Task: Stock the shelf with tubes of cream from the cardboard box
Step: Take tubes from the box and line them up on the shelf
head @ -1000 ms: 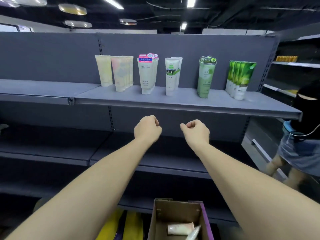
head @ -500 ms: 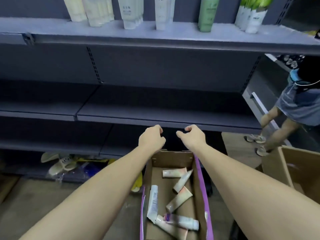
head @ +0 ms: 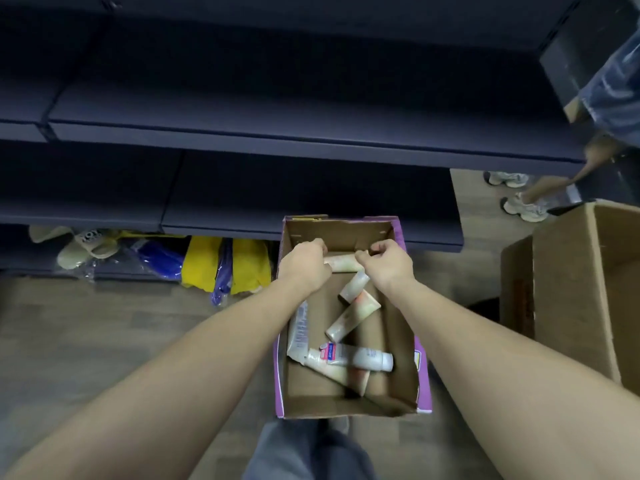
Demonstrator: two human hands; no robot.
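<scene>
Loose tubes (head: 349,356) lie across the cardboard box (head: 401,344) floor. At its far end, left hand (head: 304,263) and right hand (head: 386,263), fingers curled, close on one tube (head: 343,263); actual grasp cannot be confirmed. Tubes appear light, soft, slick: hold mid-body. Shelf (head: 277,140) lies beyond.

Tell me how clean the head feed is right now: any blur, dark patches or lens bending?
Head view: the cardboard box and its tubes of cream are evenly lit and readable; the person at the right edge is smeared by motion blur; the shelves are dim and show little detail; the wide lens bows the shelf edges and stretches both forearms; left hand and right hand are fairly sharp.
</scene>
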